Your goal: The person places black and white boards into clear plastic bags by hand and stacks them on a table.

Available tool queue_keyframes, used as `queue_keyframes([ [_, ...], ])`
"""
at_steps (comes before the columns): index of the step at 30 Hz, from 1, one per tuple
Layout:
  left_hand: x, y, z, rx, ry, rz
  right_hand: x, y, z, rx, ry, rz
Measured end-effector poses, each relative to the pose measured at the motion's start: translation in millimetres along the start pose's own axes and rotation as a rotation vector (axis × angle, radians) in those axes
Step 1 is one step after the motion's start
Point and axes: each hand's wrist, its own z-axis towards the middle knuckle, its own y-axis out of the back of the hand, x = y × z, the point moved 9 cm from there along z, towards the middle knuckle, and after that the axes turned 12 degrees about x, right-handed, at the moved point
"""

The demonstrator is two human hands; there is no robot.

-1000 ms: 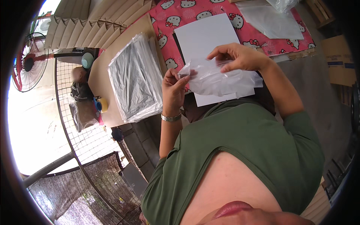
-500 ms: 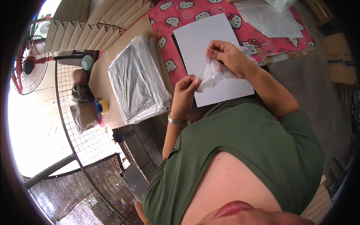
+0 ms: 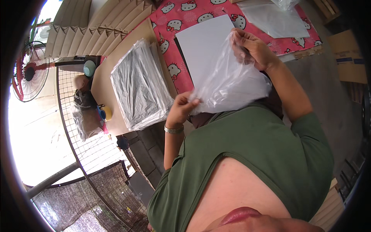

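Observation:
A clear plastic bag (image 3: 232, 91) is stretched between my two hands, above a white sheet (image 3: 208, 46) on the table. My left hand (image 3: 181, 108), with a metal watch band at its wrist, pinches the bag's near left corner. Higher up, my right hand (image 3: 251, 48) grips its far right edge, fingers closed. The bag hides the sheet's lower part. A dark edge shows under the sheet's left side. Left of it lies a stack of plastic-wrapped flat grey pieces (image 3: 141, 87).
Folded brown paper pieces (image 3: 96, 34) are piled at the far left. More clear plastic bags (image 3: 274, 19) lie on the pink patterned cover (image 3: 176, 38) at the far right. A tape roll (image 3: 105, 113) sits at the table's left edge, near a fan (image 3: 31, 71). A cardboard box (image 3: 348, 56) stands at right.
The bunched plastic bag has been spread out wide. My right hand has moved right and away from me; my left hand has moved left and nearer to me.

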Motion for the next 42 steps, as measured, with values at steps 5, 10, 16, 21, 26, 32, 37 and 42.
queue_keyframes([
  [5,-41,39,-23,-0.233,-0.569,-0.730,-7,-29,-6,0.287,-0.252,-0.781],
  [10,-2,19,-16,-0.148,-0.086,-0.143,22,-2,-4,-0.087,0.249,0.044],
  [16,-26,31,-19,-0.063,-0.502,-0.617,2,1,2,0.024,-0.064,-0.178],
  [21,-27,58,-26,-0.039,-0.741,-0.845,-24,-31,-2,0.324,-0.377,-0.697],
  [26,-5,21,-16,-0.096,-0.105,-0.219,33,-1,0,-0.049,0.280,0.090],
  [32,-19,53,-20,-0.052,-0.552,-0.569,10,12,6,-0.019,-0.045,-0.223],
  [37,20,109,-22,-0.299,-0.663,-0.973,-5,-17,8,0.322,-0.370,-0.807],
  [42,-24,79,12,-0.423,-0.434,-0.784,-6,36,16,0.209,-0.428,-0.735],
])
